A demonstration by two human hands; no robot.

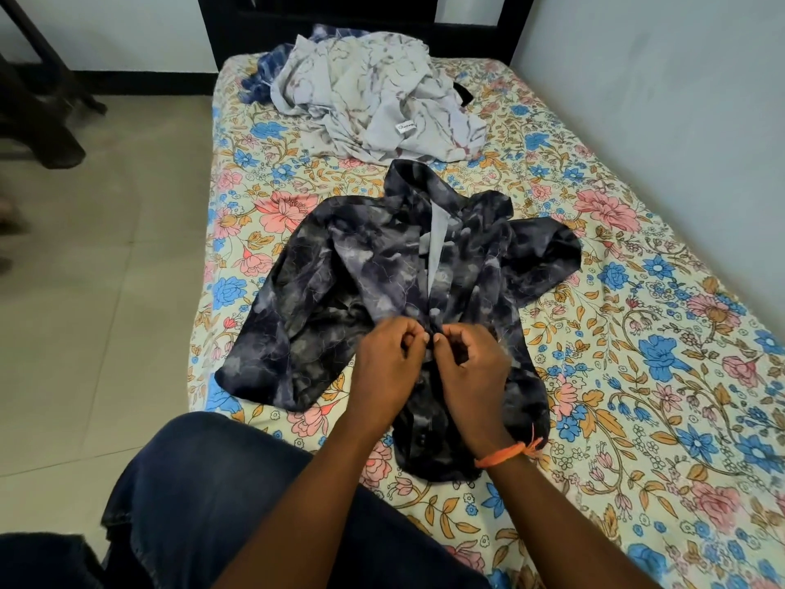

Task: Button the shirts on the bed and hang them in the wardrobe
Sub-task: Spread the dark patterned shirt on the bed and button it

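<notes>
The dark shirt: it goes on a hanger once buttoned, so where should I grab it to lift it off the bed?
Probably by the shoulders, either side of the collar, reaching from the sides. The dark shirt lies flat, front up, collar far from the person, so it would hang straight. Both hands now pinch its placket.

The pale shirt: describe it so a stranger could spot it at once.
Start at the floral bed and look to its far end, near the dark headboard. The pale shirt lies crumpled there with a white label showing, unlike the dark shirt spread flat nearer the hands.
</notes>
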